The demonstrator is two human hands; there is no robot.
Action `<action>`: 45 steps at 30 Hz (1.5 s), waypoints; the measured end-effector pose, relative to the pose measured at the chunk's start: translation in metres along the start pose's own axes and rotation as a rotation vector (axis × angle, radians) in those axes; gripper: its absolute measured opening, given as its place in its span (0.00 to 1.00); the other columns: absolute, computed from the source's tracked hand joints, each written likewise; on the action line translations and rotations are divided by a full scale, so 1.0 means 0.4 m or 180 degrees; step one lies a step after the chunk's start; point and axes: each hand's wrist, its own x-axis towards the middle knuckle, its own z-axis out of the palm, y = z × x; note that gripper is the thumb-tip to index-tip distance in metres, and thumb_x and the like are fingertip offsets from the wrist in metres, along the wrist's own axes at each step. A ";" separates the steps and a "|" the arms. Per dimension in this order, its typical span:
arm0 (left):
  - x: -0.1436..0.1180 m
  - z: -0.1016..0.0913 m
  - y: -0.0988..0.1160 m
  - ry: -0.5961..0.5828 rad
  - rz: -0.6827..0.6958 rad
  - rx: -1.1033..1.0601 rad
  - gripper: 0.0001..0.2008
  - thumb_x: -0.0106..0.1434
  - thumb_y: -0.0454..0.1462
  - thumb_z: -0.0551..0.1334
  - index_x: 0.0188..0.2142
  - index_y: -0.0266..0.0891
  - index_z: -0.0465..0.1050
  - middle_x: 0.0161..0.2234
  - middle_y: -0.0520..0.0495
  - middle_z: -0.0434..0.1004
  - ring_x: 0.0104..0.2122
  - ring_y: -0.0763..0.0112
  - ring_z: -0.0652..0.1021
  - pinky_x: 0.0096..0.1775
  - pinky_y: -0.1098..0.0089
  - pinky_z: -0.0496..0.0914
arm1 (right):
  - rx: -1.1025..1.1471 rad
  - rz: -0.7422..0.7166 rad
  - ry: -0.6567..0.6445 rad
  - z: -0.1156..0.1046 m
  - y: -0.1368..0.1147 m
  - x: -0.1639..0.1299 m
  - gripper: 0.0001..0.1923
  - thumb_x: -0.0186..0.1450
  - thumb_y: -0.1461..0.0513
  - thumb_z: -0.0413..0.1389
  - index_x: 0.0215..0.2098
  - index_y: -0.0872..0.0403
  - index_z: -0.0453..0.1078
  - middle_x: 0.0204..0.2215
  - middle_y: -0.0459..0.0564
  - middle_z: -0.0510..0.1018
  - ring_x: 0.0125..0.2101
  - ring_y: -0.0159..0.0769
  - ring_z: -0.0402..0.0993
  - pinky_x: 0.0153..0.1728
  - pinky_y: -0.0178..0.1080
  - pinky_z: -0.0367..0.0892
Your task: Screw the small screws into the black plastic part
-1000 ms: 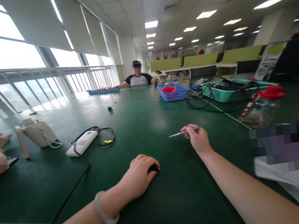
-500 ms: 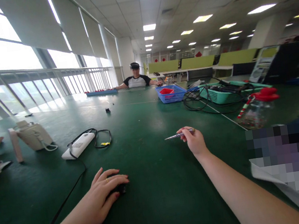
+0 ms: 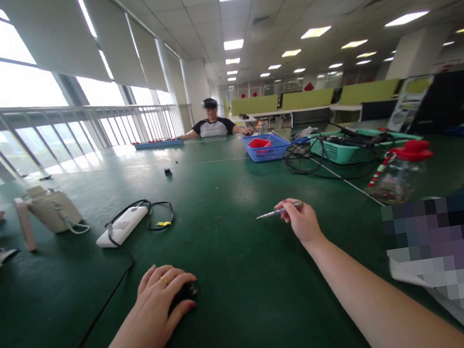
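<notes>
On bench [image 3: 235, 196]: left hand [image 3: 159, 302] fingers curled over small black part [image 3: 187, 291]. Right hand [image 3: 301, 219] fingers pinched on screwdriver [image 3: 274, 212], tip raised. Next: bringing tip squarely onto part, judged.

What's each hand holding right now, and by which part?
The right hand pinches a thin metal tool by its rear end, tip pointing left. The left hand lies over a small black object on the table; whether it grips it cannot be told.
</notes>
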 end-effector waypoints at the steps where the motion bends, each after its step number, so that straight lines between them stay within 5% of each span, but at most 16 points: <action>1: -0.001 -0.002 0.000 0.0080 -0.0032 -0.0060 0.15 0.63 0.43 0.61 0.50 0.52 0.73 0.46 0.48 0.77 0.51 0.56 0.72 0.59 0.45 0.58 | -0.0003 0.0005 0.0003 0.000 0.000 0.000 0.15 0.61 0.56 0.53 0.27 0.56 0.75 0.18 0.46 0.70 0.20 0.32 0.64 0.22 0.35 0.60; 9: -0.010 -0.041 -0.047 0.0674 -0.0976 -0.1639 0.20 0.68 0.46 0.52 0.56 0.45 0.64 0.49 0.43 0.76 0.50 0.58 0.75 0.52 0.59 0.70 | -0.0006 -0.0066 0.0025 -0.004 0.012 0.004 0.14 0.62 0.56 0.53 0.27 0.55 0.76 0.18 0.45 0.71 0.20 0.31 0.64 0.22 0.35 0.60; 15: -0.034 -0.052 -0.063 0.0731 -0.1231 -0.2627 0.19 0.61 0.48 0.61 0.49 0.43 0.70 0.49 0.45 0.77 0.48 0.60 0.77 0.51 0.63 0.72 | -0.0009 -0.0024 -0.0023 -0.004 0.011 0.002 0.14 0.63 0.56 0.53 0.28 0.56 0.76 0.19 0.46 0.71 0.21 0.32 0.65 0.23 0.35 0.61; 22: -0.041 -0.064 -0.016 0.0874 -0.2256 -0.4200 0.20 0.57 0.45 0.67 0.48 0.41 0.73 0.50 0.44 0.77 0.47 0.61 0.78 0.46 0.69 0.75 | -0.0031 -0.0063 0.0014 -0.003 0.017 0.006 0.15 0.63 0.56 0.53 0.28 0.56 0.76 0.19 0.45 0.71 0.21 0.31 0.64 0.23 0.35 0.60; 26: -0.043 -0.062 -0.038 0.0846 -0.1854 -0.3664 0.21 0.57 0.49 0.67 0.47 0.43 0.71 0.46 0.45 0.79 0.44 0.62 0.80 0.46 0.66 0.75 | -0.0028 -0.0046 0.0022 -0.004 0.015 0.004 0.15 0.62 0.55 0.53 0.28 0.56 0.76 0.19 0.45 0.71 0.20 0.31 0.64 0.22 0.35 0.60; 33: -0.051 -0.055 -0.099 0.0348 -0.0868 -0.2287 0.21 0.61 0.50 0.62 0.51 0.48 0.72 0.49 0.45 0.79 0.53 0.56 0.75 0.57 0.59 0.68 | -0.0031 0.0004 0.0007 -0.003 0.003 0.000 0.14 0.62 0.55 0.54 0.28 0.55 0.76 0.19 0.46 0.71 0.21 0.32 0.65 0.22 0.35 0.61; 45: -0.036 -0.059 -0.118 -0.0267 -0.0275 -0.1466 0.16 0.64 0.40 0.56 0.49 0.51 0.77 0.51 0.50 0.78 0.54 0.58 0.75 0.58 0.58 0.66 | -0.0067 0.0014 0.0016 -0.001 -0.004 -0.001 0.14 0.61 0.55 0.54 0.27 0.56 0.76 0.18 0.46 0.71 0.20 0.32 0.64 0.22 0.35 0.60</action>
